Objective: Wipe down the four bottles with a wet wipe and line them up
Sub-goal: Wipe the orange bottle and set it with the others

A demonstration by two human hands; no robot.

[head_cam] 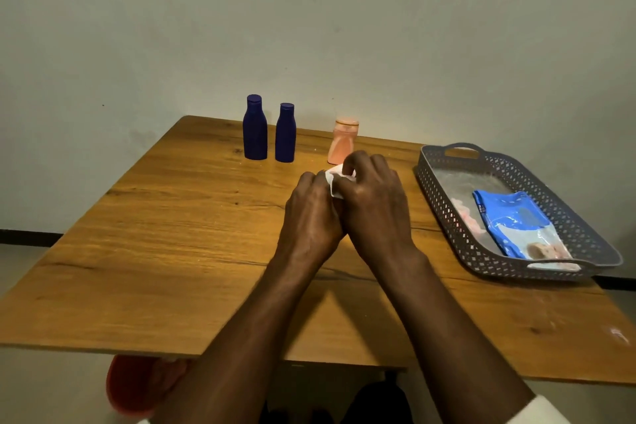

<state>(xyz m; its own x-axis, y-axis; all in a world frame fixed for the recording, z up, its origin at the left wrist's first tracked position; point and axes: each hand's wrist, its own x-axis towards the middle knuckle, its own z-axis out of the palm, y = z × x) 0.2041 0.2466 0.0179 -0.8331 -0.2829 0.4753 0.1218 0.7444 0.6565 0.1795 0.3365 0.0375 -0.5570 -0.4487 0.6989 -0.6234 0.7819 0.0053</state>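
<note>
The left hand (311, 213) and the right hand (373, 203) meet above the middle of the tabletop (165, 244), pressed side by side. Between them they hold a white wipe (335, 179), crumpled, with only a small part showing above the knuckles. The fingers of both hands are curled round it; the right hand's fingertips pinch its upper edge. Whether a bottle sits inside the hands cannot be told, since they hide what lies beneath the wipe.

Just beyond the right hand stands a peach bottle (342, 141), upright, its lower part hidden behind the fingers. To its left, well apart from it, two blue bottles stand upright and close together near the far edge: the taller blue bottle (255, 129) on the left and the shorter blue bottle (285, 134) just beside it. Only three bottles are in view.

To the right of the hands, a grey perforated tray (444, 189) rests on the tabletop, reaching past its right edge. In it lies a blue wipes pack (516, 220), with something pink (466, 213) beside it that is too blurred to make out.

A pale wall (309, 27) rises behind the tabletop.
</note>
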